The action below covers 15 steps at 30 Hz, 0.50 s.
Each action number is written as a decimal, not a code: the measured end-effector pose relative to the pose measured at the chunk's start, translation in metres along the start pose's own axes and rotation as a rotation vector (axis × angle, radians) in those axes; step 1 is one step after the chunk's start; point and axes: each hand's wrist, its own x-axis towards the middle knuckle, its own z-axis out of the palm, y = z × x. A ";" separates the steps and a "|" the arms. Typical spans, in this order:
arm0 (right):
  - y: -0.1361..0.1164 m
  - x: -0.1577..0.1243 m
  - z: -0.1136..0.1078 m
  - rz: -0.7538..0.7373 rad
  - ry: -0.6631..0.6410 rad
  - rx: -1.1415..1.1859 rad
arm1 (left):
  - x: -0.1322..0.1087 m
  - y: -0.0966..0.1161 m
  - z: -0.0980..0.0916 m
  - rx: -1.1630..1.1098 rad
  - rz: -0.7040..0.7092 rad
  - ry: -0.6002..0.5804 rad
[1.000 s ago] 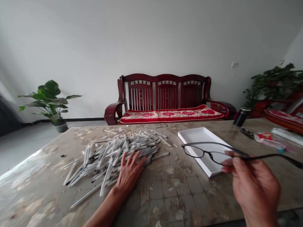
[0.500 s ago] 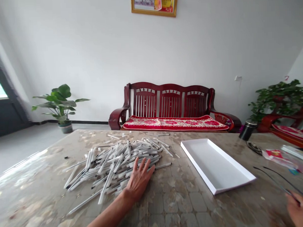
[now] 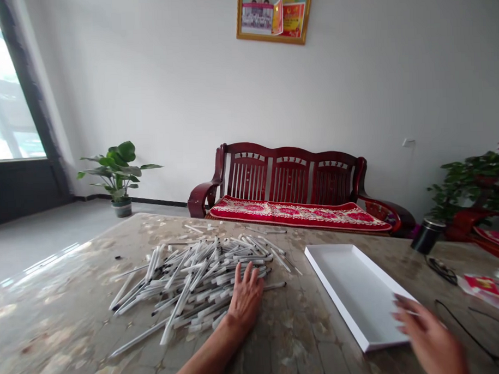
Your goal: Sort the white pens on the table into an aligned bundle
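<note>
My left hand (image 3: pixel 245 298) lies flat with fingers stretched out on the right edge of a heap of several white pens (image 3: pixel 195 279) on the stone-patterned table (image 3: pixel 73 302). My right hand (image 3: pixel 430 336) hovers, motion-blurred, over the near right corner of an empty white tray (image 3: pixel 355 292); its fingers point left and look spread, with nothing seen in them. A pair of black-framed glasses (image 3: pixel 475 323) lies on the table just right of that hand.
A black jar (image 3: pixel 426 236), a dark cord (image 3: pixel 440 268) and a red packet (image 3: pixel 484 285) sit at the table's far right. Beyond the table stand a red wooden bench (image 3: pixel 294 191), two potted plants (image 3: pixel 118 172) and a framed picture (image 3: pixel 274 14).
The right hand held the glasses up, then set them down at the right and moved left to the tray. The view tilted upward. The left hand stayed on the pens.
</note>
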 end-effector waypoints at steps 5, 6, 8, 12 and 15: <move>-0.113 -0.055 0.133 0.221 -0.620 0.384 | -0.010 -0.011 -0.001 0.046 -0.007 0.120; -0.124 -0.058 0.152 0.269 -0.687 0.405 | -0.012 -0.013 -0.001 0.049 -0.001 0.137; -0.136 -0.057 0.178 0.295 -0.719 0.425 | -0.014 -0.016 0.001 0.055 0.024 0.154; -0.141 -0.044 0.201 0.236 -0.733 0.387 | -0.012 -0.017 0.005 0.067 0.063 0.186; -0.140 -0.038 0.208 0.297 -0.730 0.390 | -0.011 -0.015 0.007 0.089 0.077 0.242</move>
